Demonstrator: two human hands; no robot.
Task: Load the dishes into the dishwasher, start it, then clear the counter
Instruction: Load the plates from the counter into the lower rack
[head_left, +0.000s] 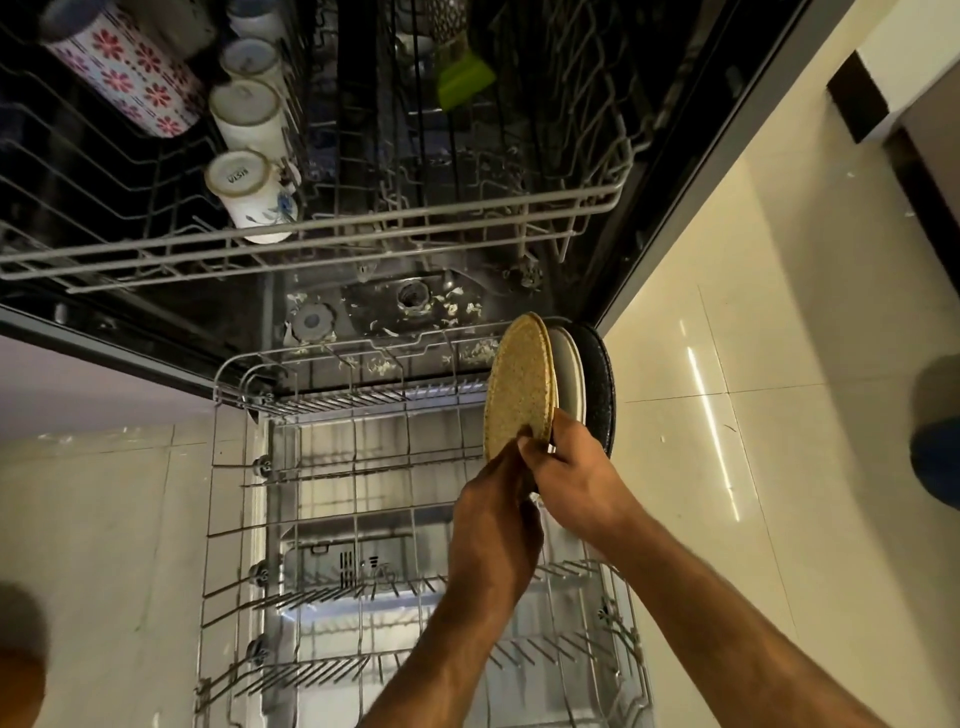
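Note:
A stack of plates stands on edge at the right side of the pulled-out lower rack (228, 467): a speckled tan plate (519, 384) in front, a white plate (569, 374) behind it, and a dark speckled plate (602, 384) at the far right. My left hand (493, 514) holds the lower rim of the tan plate. My right hand (582, 473) grips the bottom edge of the stack just beside it. The upper rack (363, 228) holds white mugs (249, 192), a flowered tumbler (119, 67) and a green utensil (462, 78).
The open dishwasher tub shows food scraps around its filter (413, 299). The lower rack's tines are bare to the left of the plates. Cream floor tiles (727, 467) lie on both sides. A dark blue object (935, 436) sits at the right edge.

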